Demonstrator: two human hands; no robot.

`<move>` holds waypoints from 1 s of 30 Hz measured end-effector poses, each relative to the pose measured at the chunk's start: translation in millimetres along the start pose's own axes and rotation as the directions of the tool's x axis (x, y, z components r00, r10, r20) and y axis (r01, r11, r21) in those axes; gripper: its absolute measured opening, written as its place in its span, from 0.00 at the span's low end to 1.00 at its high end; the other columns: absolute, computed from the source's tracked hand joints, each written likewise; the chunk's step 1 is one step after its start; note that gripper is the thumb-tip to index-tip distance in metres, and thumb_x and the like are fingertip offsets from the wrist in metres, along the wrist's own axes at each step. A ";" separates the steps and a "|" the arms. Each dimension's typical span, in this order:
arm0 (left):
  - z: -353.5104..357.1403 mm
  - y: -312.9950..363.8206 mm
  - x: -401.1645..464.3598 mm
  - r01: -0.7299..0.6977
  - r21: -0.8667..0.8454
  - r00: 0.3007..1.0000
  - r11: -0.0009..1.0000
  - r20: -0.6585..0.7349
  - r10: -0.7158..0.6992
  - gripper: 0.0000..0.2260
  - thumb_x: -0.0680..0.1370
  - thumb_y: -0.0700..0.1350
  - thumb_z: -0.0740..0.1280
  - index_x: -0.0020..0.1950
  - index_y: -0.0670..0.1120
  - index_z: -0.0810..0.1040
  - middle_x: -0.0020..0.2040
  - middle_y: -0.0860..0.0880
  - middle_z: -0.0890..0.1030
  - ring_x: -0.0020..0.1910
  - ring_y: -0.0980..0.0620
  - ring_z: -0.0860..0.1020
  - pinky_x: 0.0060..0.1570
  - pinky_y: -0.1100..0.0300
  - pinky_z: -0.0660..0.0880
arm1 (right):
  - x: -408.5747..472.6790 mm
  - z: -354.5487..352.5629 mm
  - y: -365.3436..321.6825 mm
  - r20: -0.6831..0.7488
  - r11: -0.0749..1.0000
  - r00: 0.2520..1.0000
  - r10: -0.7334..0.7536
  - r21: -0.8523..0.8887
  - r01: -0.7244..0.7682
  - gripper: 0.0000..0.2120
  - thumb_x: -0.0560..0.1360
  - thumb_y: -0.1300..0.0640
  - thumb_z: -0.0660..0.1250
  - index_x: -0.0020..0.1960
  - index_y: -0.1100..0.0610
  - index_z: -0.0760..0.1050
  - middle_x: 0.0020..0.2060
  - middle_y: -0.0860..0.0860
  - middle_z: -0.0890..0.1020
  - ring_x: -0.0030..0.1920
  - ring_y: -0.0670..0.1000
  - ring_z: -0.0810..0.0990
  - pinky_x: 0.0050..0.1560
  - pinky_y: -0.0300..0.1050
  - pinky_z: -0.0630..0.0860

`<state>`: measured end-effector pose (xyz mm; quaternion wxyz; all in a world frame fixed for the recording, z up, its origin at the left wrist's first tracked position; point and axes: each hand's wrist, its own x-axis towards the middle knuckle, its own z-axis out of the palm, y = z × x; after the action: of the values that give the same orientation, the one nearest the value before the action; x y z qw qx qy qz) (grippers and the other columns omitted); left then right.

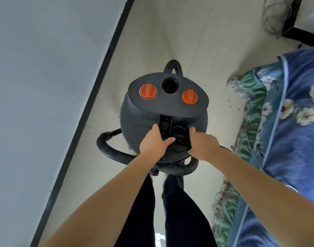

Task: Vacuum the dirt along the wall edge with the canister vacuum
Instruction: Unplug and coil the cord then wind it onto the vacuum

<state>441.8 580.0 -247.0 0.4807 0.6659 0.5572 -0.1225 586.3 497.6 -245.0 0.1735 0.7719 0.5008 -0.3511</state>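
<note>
Both hands on the dark canister vacuum (163,107), left hand (153,143) and right hand (200,143) gripping its top handle, hose (115,154) looped on the floor, black baseboard (84,111) just beside it.

One canister vacuum (163,111), gripped by two hands: left hand (153,143), right hand (202,143). Two orange knobs (147,91) (189,96) beyond the grip. One hose (117,154) below it.

Single head-worn wide-angle view, looking steeply down from standing height. Canister vacuum (164,114) sits close, centre frame; wall (45,86) runs along the left edge, bed (286,122) on the right edge.
</note>
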 end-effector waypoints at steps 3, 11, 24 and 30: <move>15.4 6.5 -5.1 0.069 -0.015 0.989 0.997 -0.128 -0.071 0.20 0.75 0.56 0.70 0.50 0.46 0.62 0.47 0.49 0.75 0.44 0.47 0.75 0.39 0.53 0.71 | -2.5 -1.0 2.0 -0.001 0.997 0.997 0.077 -0.003 -0.077 0.17 0.73 0.56 0.65 0.55 0.58 0.61 0.33 0.49 0.69 0.35 0.54 0.73 0.33 0.45 0.66; 24.4 2.1 -0.9 0.051 -0.244 0.993 0.968 -0.094 -0.076 0.28 0.75 0.51 0.70 0.69 0.46 0.62 0.61 0.46 0.66 0.59 0.47 0.70 0.52 0.56 0.68 | 5.1 4.1 -21.3 -0.068 0.998 0.996 0.051 -0.018 -0.052 0.20 0.73 0.55 0.67 0.60 0.58 0.63 0.46 0.54 0.79 0.44 0.57 0.80 0.38 0.47 0.68; -25.9 -25.9 24.5 -0.009 0.013 0.997 1.000 -0.081 0.010 0.19 0.79 0.47 0.63 0.71 0.50 0.70 0.66 0.42 0.68 0.68 0.41 0.63 0.69 0.49 0.61 | 36.5 -9.4 -37.8 -0.158 0.974 0.961 -0.227 -0.048 0.222 0.22 0.71 0.60 0.66 0.64 0.58 0.69 0.44 0.55 0.81 0.45 0.59 0.80 0.36 0.46 0.66; -38.7 -27.1 45.3 -0.180 0.408 0.979 0.895 0.160 0.124 0.25 0.74 0.52 0.68 0.70 0.51 0.66 0.65 0.43 0.64 0.66 0.40 0.61 0.65 0.40 0.63 | 38.2 -3.4 -34.4 -0.174 0.950 0.945 -0.277 0.099 0.297 0.24 0.69 0.60 0.69 0.63 0.61 0.68 0.50 0.58 0.79 0.51 0.59 0.77 0.41 0.48 0.68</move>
<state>419.9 636.1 -272.7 0.3693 0.7859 0.4314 -0.2446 566.3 539.6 -267.0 0.0322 0.7253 0.5974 -0.3408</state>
